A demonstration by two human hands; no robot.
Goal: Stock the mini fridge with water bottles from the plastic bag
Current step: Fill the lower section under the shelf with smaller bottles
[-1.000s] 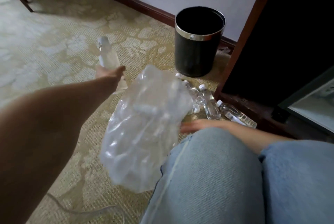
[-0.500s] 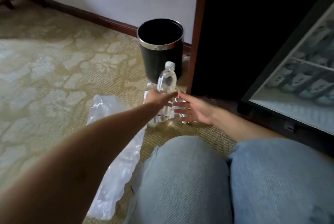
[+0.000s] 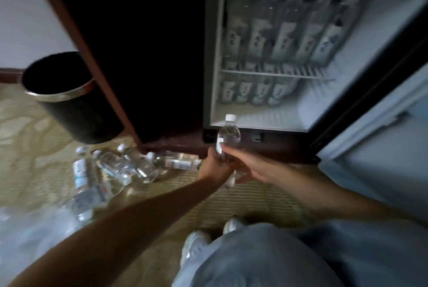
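Observation:
A clear water bottle [image 3: 228, 135] with a white cap stands upright just below the open mini fridge [image 3: 289, 110]. My left hand [image 3: 214, 168] grips its lower part from the left, and my right hand [image 3: 249, 164] wraps it from the right. Inside the fridge, several bottles lie in a row on the wire shelf [image 3: 278, 74] and several more lie beneath it on the left. Several loose bottles [image 3: 120, 166] lie on the carpet to the left. The clear plastic bag [image 3: 30, 228] lies crumpled at the lower left.
A black waste bin [image 3: 69, 110] with a metal rim stands on the carpet at the left, beside a dark wooden cabinet [image 3: 139, 55]. The fridge door [image 3: 382, 124] hangs open on the right. My knees in jeans [image 3: 278, 259] fill the bottom.
My left hand carried the bottle from the left to the fridge front, and my right hand has closed on it too. The view swung right, showing the fridge interior. The bag has dropped to the floor.

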